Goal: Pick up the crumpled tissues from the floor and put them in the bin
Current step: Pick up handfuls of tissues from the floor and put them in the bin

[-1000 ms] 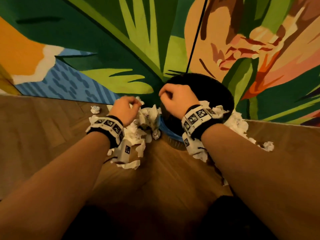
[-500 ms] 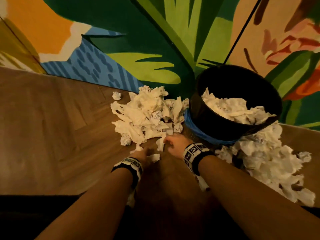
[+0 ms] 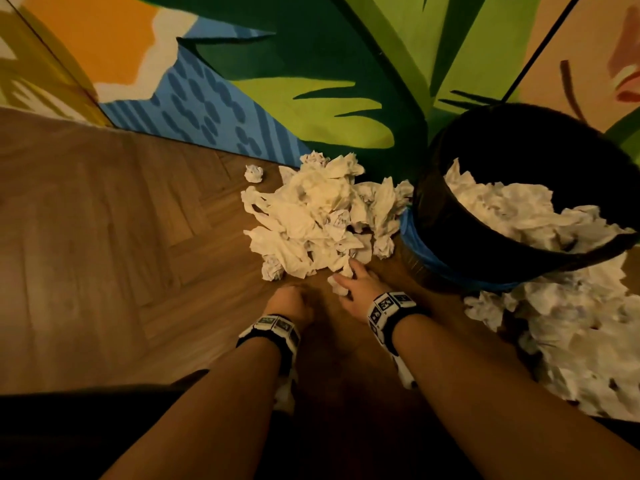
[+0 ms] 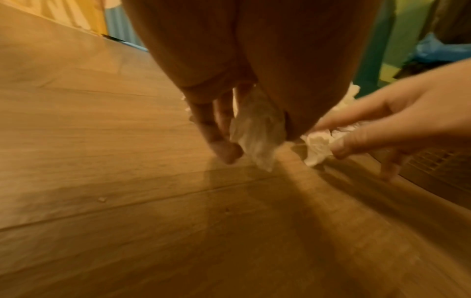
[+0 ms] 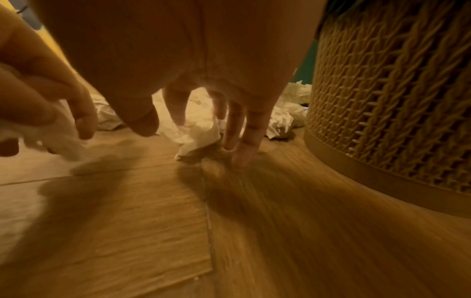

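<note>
A heap of white crumpled tissues lies on the wood floor left of the bin, which has a black liner and tissues inside. At the heap's near edge, my left hand is curled round one crumpled tissue just above the floor. Beside it my right hand reaches down with fingers spread. Its thumb and forefinger pinch another tissue and two fingertips touch the floor. The bin's woven wall stands close to its right.
A second heap of tissues lies right of the bin. One stray ball sits by the painted wall behind the heap. Bare wood floor stretches to the left and towards me.
Both hands came down from the bin and the heap's top to the heap's near edge. The left hand has since closed on a tissue and the right has reached another.
</note>
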